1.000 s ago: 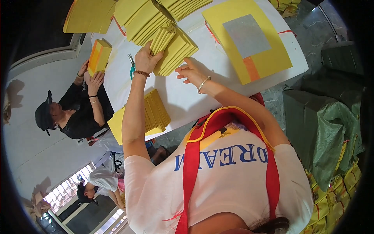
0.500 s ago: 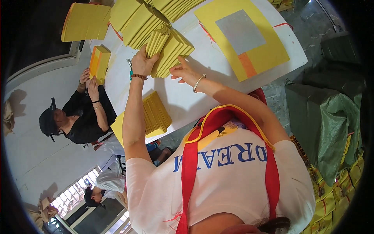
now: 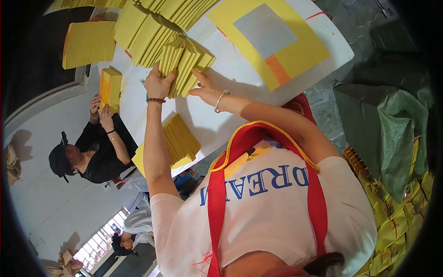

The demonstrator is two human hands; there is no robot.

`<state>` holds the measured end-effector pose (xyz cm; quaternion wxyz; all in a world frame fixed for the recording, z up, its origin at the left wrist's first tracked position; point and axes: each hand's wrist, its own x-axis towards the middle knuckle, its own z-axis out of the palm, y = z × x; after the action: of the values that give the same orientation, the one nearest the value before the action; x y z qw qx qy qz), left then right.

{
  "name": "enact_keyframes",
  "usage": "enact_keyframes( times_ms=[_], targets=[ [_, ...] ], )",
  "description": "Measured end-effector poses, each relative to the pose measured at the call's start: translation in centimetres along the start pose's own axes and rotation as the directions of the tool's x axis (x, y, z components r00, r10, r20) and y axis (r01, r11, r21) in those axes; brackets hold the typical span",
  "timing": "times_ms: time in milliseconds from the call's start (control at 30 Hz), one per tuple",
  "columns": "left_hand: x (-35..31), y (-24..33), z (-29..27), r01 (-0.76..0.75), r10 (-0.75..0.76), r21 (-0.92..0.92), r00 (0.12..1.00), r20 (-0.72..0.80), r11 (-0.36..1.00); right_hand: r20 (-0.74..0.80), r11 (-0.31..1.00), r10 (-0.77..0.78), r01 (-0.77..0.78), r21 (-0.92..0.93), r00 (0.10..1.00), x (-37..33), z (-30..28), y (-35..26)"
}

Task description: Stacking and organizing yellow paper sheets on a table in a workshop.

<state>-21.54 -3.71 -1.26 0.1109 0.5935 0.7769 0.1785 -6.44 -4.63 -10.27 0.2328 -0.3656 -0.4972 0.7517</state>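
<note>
My left hand point(image 3: 160, 84), with a beaded bracelet at the wrist, is closed round the near left side of a bundle of folded yellow sheets point(image 3: 187, 64). My right hand point(image 3: 206, 91), wearing a pale bangle, has its thumb and forefinger at the bundle's near right corner, gripping its edge. The bundle's far end lies against larger rows of folded yellow sheets point(image 3: 143, 34). Right of my hands lies a flat yellow sheet point(image 3: 304, 55) with a grey square point(image 3: 265, 33) and an orange strip point(image 3: 278, 70).
Another yellow folded stack point(image 3: 177, 141) sits by my left forearm on the white table point(image 3: 240, 94). At the left, a person in a black cap point(image 3: 60, 154) holds a yellow and orange block point(image 3: 110, 87). Green sacks point(image 3: 401, 124) and yellow bundles point(image 3: 392, 226) are on the right.
My right hand has moved in from beside the bundle to its near right corner. My left hand keeps its grip, and the bundle's folds have spread wider. The whole view has shifted slightly.
</note>
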Motion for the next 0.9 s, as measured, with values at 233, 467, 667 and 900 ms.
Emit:
enact_keyframes(
  times_ms=[233, 467, 667, 900],
  targets=[
    [0.2, 0.2, 0.1, 0.011, -0.012, 0.043, 1.000, 0.010, 0.999, -0.048, 0.937, -0.082, 0.061, -0.343, 0.995, -1.4, -1.0, -2.9],
    [0.0, 0.5, 0.2, 0.009, -0.009, -0.010, 1.000, -0.011, 1.000, -0.017, 0.978, -0.183, 0.181, -0.105, 0.983, -0.8, -0.5, -1.9],
    [-0.2, 0.4, 0.1, 0.023, -0.023, 0.023, 1.000, -0.021, 0.999, -0.030, 0.966, -0.242, 0.238, -0.106, 0.970, -0.8, -0.4, -2.3],
    [-1.9, 0.5, 1.3, -0.160, 0.172, 0.132, 0.982, -0.083, 0.978, -0.288, 0.833, -0.441, 0.268, -0.485, 0.850, -1.6, -0.5, -3.3]
  ],
)
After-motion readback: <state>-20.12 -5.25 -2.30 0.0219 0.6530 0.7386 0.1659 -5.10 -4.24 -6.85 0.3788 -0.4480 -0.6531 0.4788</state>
